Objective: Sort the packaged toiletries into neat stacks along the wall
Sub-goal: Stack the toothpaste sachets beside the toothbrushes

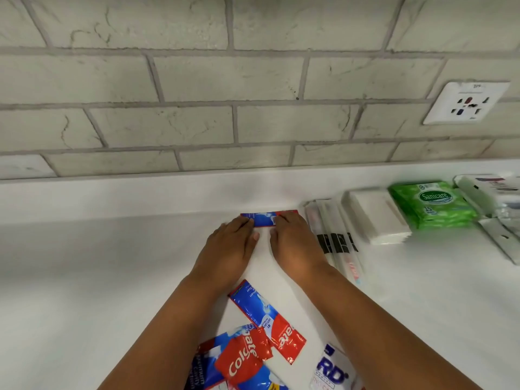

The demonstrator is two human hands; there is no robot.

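Head view: we have toothbrushes (334,232), tissues (377,218) and wipes (433,204) stacked by the wall. Left hand (229,249) and right hand (294,243), fingers flat, press a Colgate sachet (264,218) there; loose sachets (267,319) remain.

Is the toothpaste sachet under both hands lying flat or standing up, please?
Flat: the toothpaste sachet lies face-up on the counter by the wall.

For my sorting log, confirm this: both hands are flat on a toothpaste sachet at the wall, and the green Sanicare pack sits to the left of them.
One detail is wrong. The head view shows the green Sanicare pack to the right of the hands, not the left. The rest holds: left hand and right hand lie flat on the toothpaste sachet by the wall.
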